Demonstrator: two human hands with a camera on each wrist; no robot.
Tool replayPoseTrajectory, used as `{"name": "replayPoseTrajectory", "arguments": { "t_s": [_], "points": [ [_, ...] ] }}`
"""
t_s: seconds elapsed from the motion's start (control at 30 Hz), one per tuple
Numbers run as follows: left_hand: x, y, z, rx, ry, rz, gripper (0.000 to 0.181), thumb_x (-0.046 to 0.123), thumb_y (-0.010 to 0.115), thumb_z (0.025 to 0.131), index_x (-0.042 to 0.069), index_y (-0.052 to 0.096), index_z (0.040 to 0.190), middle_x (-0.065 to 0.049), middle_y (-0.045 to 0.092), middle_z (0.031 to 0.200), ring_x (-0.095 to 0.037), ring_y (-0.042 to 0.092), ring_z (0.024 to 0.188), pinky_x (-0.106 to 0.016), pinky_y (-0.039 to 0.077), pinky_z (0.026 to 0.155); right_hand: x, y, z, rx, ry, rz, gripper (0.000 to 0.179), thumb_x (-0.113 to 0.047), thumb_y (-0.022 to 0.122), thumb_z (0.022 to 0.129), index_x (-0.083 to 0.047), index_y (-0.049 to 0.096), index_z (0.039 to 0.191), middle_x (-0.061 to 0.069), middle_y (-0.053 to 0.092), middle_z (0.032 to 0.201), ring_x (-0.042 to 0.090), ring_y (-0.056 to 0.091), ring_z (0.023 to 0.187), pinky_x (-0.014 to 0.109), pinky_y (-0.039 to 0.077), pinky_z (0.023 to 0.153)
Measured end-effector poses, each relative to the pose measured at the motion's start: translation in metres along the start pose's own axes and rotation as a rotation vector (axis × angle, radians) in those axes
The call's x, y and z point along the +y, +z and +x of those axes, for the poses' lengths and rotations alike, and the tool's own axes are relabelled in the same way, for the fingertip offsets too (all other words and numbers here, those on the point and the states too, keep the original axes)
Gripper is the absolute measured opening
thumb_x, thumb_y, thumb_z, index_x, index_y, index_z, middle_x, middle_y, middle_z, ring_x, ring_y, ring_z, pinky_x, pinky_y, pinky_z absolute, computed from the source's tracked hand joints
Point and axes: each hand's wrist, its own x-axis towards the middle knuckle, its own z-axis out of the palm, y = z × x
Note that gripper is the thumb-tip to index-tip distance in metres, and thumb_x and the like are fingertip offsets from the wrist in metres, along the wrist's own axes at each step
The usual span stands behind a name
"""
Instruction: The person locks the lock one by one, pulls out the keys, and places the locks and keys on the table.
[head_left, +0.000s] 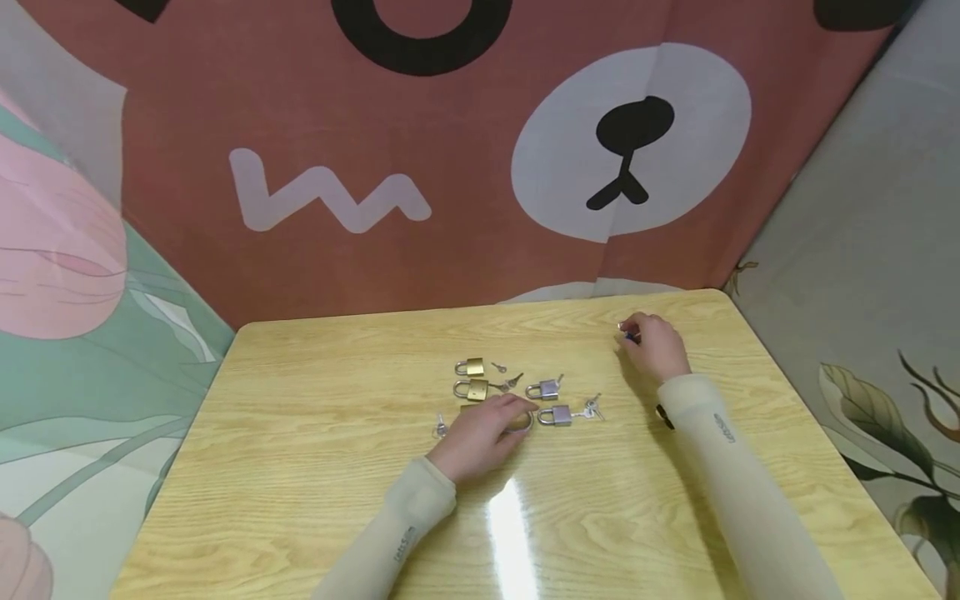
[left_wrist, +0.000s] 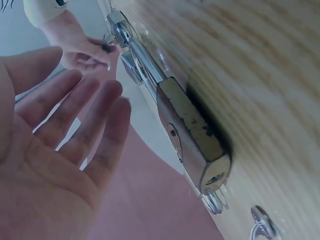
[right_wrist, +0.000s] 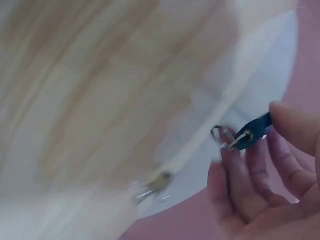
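On the right of the table, my right hand (head_left: 654,346) pinches a small dark-blue tab (right_wrist: 255,131) with a metal ring (right_wrist: 218,134) at its end, between thumb and fingers. My left hand (head_left: 480,437) is over a brass padlock (left_wrist: 187,120), its fingers loosely extended and gripping nothing. From above that hand hides most of this padlock; only its shackle (head_left: 522,423) and a bit of body show. Behind it lie two more brass padlocks, one small (head_left: 474,367) and one larger (head_left: 477,389). Two silver padlocks, a rear one (head_left: 547,389) and a front one (head_left: 558,415), lie to the right.
Small keys lie about the locks: one (head_left: 499,367) by the rear brass padlock, a bunch (head_left: 592,407) right of the front silver padlock, another bunch (head_left: 440,427) left of my left hand. The wooden table (head_left: 315,500) meets a printed cloth (head_left: 450,275) at the back.
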Motion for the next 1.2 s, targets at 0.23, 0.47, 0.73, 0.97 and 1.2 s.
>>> {"name": "replayPoseTrajectory", "arguments": {
  "t_s": [0.23,0.47,0.73,0.97,1.2],
  "points": [
    [-0.005,-0.005,-0.002,0.099,-0.047,-0.12,0.035,0.023,0.063,0.105,0.017,0.063,0.139,-0.001,0.067,0.138,-0.02,0.068,0.121,-0.041,0.057,0.102,-0.052,0.001,-0.015,-0.029,-0.186,0.147,0.02,-0.006,0.073,0.096,0.003,0.068,0.113,0.021,0.067,0.107,0.036,0.068,0.097,0.051,0.061,0.086],
    [-0.012,-0.013,-0.005,0.182,-0.152,-0.333,0.032,0.022,0.059,0.107,0.015,0.062,0.138,0.0,0.072,0.123,-0.012,0.069,0.101,-0.027,0.059,0.085,-0.111,0.004,-0.038,-0.024,-0.452,0.209,0.026,-0.007,0.082,0.089,-0.004,0.068,0.112,0.008,0.069,0.105,0.023,0.07,0.094,0.041,0.061,0.085],
    [-0.018,-0.02,-0.011,0.242,-0.207,-0.624,0.035,0.031,0.047,0.112,0.006,0.063,0.13,-0.015,0.074,0.115,-0.035,0.072,0.096,-0.04,0.061,0.079,-0.148,0.015,-0.057,-0.047,-0.707,0.235,0.036,-0.001,0.086,0.083,-0.006,0.066,0.112,0.004,0.07,0.104,0.015,0.07,0.093,0.03,0.063,0.08],
    [-0.018,-0.021,-0.01,0.295,-0.203,-0.745,0.028,0.027,0.048,0.112,0.004,0.065,0.108,-0.015,0.072,0.094,-0.043,0.068,0.085,-0.049,0.061,0.071,-0.16,0.02,-0.064,-0.043,-0.784,0.276,0.04,0.002,0.088,0.079,-0.005,0.066,0.112,0.004,0.071,0.103,0.014,0.071,0.093,0.027,0.063,0.08],
    [-0.016,-0.022,-0.009,0.358,-0.209,-0.746,0.023,0.017,0.05,0.111,0.004,0.065,0.099,-0.011,0.069,0.083,-0.03,0.067,0.074,-0.047,0.062,0.069,-0.16,0.021,-0.068,-0.059,-0.756,0.352,0.042,-0.003,0.088,0.081,-0.006,0.066,0.117,0.004,0.071,0.106,0.015,0.072,0.095,0.027,0.063,0.083]
  ]
}}
